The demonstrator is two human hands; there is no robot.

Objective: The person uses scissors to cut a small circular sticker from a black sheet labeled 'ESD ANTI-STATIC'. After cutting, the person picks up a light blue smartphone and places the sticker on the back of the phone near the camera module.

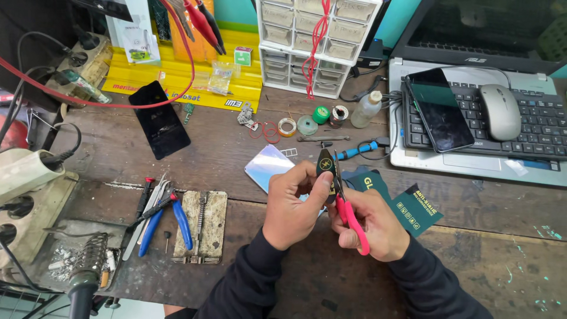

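My left hand (293, 204) pinches a small dark pick-shaped plastic piece (325, 163) between thumb and fingers, above the wooden bench. My right hand (373, 223) grips red-handled scissors (348, 210), whose blades reach up against the right side of that piece. Just behind my hands lies a phone back cover with a shiny pale finish (269, 165), partly hidden by the left hand. Dark green packets (416, 208) lie under and to the right of my right hand.
A laptop (472, 153) with a phone (438, 109) and a grey mouse (501, 111) on it sits at the right. A black phone panel (159, 119), blue-handled pliers (176, 215), tweezers, a metal holder plate (201, 225), a soldering iron (85, 269), tape rolls and a parts drawer cabinet (313, 41) surround the work spot.
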